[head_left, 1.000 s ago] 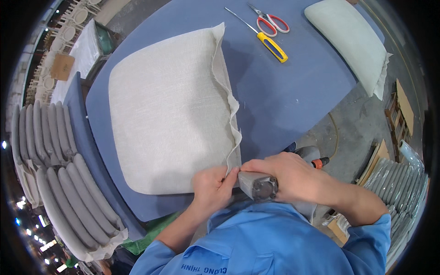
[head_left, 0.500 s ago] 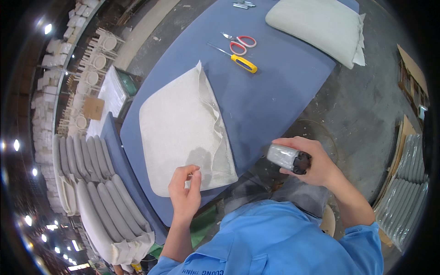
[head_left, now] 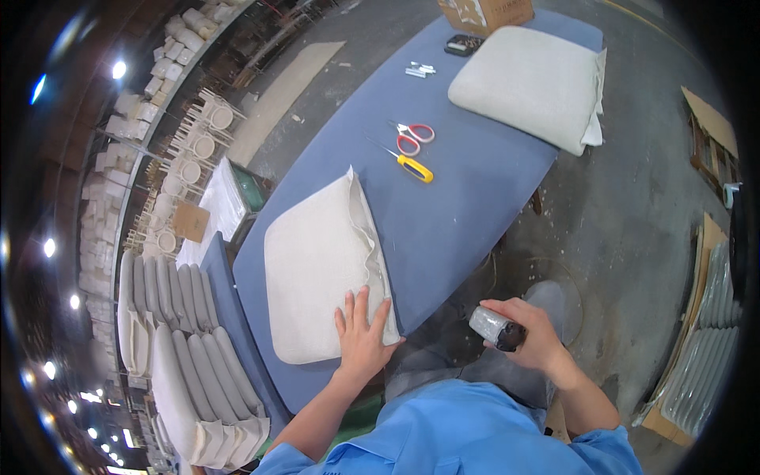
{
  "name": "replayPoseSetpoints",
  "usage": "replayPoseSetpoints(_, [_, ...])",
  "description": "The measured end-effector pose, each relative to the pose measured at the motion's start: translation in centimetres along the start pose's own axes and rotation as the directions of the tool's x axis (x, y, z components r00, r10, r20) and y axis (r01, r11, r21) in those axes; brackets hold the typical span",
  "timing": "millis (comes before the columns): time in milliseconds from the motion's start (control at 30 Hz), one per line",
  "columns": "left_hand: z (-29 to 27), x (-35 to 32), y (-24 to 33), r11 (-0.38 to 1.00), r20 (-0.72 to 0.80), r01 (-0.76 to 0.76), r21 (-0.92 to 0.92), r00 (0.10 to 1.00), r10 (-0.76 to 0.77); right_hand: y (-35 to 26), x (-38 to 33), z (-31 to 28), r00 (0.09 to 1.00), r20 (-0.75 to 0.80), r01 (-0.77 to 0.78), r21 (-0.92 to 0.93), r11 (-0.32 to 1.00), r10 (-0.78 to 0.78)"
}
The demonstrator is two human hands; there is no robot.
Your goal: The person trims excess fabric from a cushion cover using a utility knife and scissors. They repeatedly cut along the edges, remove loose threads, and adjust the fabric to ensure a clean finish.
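Observation:
On the blue padded table lies a cream fabric cushion, its loose cloth edge along the right side. My left hand rests flat on the cushion's near right corner, fingers spread over the loose edge. Off the table's near edge, my right hand grips a silver tool with a black end, which looks like a staple gun. Its lower part is hidden. Beyond the cushion lie a yellow-handled screwdriver and red-handled scissors.
A second cream cushion lies at the table's far right, beside silver staple strips, a black tray and a cardboard box. Grey cushions stand stacked at left. Wrapped cushions stand at right.
My left hand has gone from closed fingers above the cushion to lying spread on its near right corner. My right hand, still holding the staple gun, appears lower. The view has shifted.

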State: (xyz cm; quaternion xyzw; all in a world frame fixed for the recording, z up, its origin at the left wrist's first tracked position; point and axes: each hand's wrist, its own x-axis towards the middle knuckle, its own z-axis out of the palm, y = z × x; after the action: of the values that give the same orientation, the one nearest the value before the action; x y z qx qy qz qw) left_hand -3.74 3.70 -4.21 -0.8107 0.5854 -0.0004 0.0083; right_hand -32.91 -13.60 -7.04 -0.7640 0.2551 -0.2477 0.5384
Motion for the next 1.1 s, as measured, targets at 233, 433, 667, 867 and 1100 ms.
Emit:
replayPoseSetpoints(233, [-5.9,-0.2,-4.5,0.991,-0.294,-0.093,-0.092,0.954,0.062,-1.0,4.1,-1.1,0.924,0.064,-0.365,0.442,0.819,0.377])
replayPoseSetpoints(433, [-17.0,-1.1,-10.6,0.926,-0.671,-0.059,-0.373,0.707,-0.225,0.7,16.3,-4.6,0.883,0.046,-0.397,0.605,0.69,0.468])
replayPoseSetpoints(667, [-19.4,-5.3,-20.1,0.813,-0.75,-0.116,-0.571,0.476,-0.459,7.9,29.5,-8.1,0.815,0.056,-0.439,0.71,0.55,0.577])
replayPoseSetpoints(867, [-15.4,-9.2,-24.7,0.625,-0.684,-0.297,-0.722,0.173,-0.709,7.6,33.3,-12.1,0.849,-0.183,-0.41,0.364,0.836,0.496])
replayPoseSetpoints(1100, [-14.0,-11.0,-26.1,0.538,-0.555,-0.138,-0.831,0.235,-0.798,5.9,30.9,-10.9,0.83,-0.42,-0.542,-0.45,0.71,0.367])
